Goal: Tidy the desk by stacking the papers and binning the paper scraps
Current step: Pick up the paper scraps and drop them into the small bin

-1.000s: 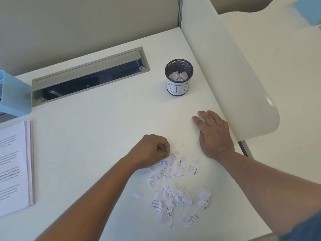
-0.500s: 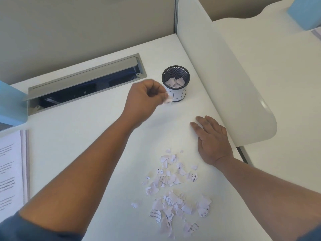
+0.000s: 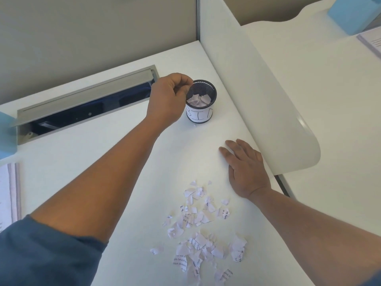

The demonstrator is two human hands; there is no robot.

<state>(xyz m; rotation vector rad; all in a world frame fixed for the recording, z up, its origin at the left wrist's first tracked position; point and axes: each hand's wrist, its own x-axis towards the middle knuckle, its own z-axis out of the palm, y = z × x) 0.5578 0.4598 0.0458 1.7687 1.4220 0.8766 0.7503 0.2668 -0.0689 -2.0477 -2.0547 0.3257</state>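
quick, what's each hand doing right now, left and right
Left hand: fingers pinched at the rim of the bin; any scrap held is hidden.
Right hand: open, flat on the desk.

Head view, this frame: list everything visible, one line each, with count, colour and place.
desk: one, white, fills the view
bin: one, black mesh cup with a white label, far centre, scraps inside
paper scraps: many, white with print, loose pile at near centre
cable tray: one, grey, lid open, far left
papers: one stack, white, left edge
blue box: one, left edge
divider panel: one, white, right of the bin
second blue box: one, top right
left hand: fingers pinched together at the bin's rim
right hand: flat on the desk
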